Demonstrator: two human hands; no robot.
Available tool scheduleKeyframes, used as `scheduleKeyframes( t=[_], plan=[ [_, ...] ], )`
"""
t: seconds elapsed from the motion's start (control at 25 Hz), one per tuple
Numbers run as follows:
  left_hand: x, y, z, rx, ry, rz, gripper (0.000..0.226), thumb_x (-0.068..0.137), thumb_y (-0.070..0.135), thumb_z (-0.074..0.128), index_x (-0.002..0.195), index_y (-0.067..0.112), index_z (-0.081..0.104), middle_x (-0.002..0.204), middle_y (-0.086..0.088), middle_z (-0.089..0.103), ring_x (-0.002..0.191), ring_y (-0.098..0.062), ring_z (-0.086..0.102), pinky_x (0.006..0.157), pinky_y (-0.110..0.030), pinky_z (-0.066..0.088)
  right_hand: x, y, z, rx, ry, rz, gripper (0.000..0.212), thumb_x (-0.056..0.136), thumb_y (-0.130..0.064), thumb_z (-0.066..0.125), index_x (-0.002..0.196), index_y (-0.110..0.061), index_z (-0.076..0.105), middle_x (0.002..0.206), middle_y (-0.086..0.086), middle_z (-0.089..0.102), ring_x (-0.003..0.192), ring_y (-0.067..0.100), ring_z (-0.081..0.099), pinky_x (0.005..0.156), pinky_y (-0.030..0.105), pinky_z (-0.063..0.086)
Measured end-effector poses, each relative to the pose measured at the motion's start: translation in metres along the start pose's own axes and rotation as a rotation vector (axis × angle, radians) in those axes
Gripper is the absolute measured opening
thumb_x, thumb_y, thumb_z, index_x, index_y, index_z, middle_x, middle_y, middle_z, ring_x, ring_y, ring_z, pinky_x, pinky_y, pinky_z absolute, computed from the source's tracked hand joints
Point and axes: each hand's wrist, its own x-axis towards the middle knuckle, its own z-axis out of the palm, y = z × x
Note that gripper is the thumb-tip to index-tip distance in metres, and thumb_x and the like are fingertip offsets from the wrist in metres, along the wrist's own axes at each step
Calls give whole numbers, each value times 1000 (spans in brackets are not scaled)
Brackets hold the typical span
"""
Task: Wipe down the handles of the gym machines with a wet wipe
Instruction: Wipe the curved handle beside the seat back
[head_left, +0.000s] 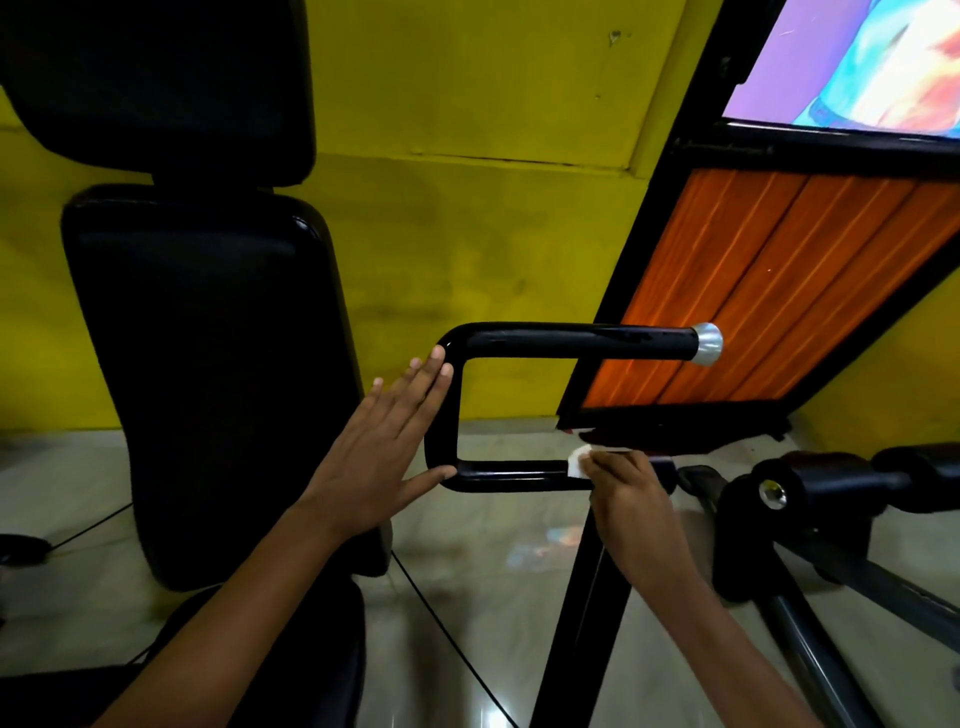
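A yellow wall (493, 234) fills the far side of the scene, with a black padded seat back (208, 364) standing at the left and an orange slatted panel (769, 291) leaning at the right. A pale tiled floor (493, 571) is seen below, crossed by a thin dark cable. Near the right edge, a black padded roller (810, 493) on a machine frame is visible.

In the middle, a black U-shaped handle (441, 415) is seen, its upper bar ending in a silver cap (707, 343) at the right and its lower bar running right toward an upright post. The bend of the handle is steadied by the left hand (395, 447), which is laid flat with straight fingers against the curve and grasps nothing. A white wet wipe (733, 462) is held by the right hand (631, 499), whose fingers are curled over it on the lower bar, close to the post.

The step in hand is judged to be the wiping of the lower bar. It would be done well if the wipe were wrapped fully round the tube and drawn leftward along it with firm, even pressure, so that the underside is also covered. The bend and the upper bar up to the cap appear to be left for later passes, and the flat hand would need to be shifted off the bend for those.
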Motion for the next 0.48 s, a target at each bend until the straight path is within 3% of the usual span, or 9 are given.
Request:
scheduleKeyframes(
  t=[0.12,0.2,0.32,0.48],
  plan=[
    [-1,1,0,3,1,-8,93,88,61,44,151,14,-7,159,-1,-13,147,-18,-2,116,-43,16,6,-31,2,64,22,207,38,61,13,72,97,-1,70,95,13,69,84,32,59,72,36,55],
    [0,2,-1,-4,5,-13,95,87,58,48,151,14,-6,159,-1,-13,147,-19,-1,116,-43,16,14,-65,6,139,7,234,36,65,11,70,97,-6,71,96,9,69,85,29,57,73,32,51],
    [-1,3,-2,5,-7,-17,98,85,58,50,151,15,-7,159,0,-14,147,-19,-2,116,-44,17,26,-100,10,204,-32,111,34,65,7,72,96,-8,71,93,5,68,83,26,57,68,27,49],
    [-1,3,-4,37,-16,-24,98,85,59,50,151,15,-9,159,0,-15,147,-20,-3,116,-45,17,40,-85,2,219,-181,-59,36,68,11,67,99,-6,71,94,8,70,85,26,57,70,32,51]
  ],
)
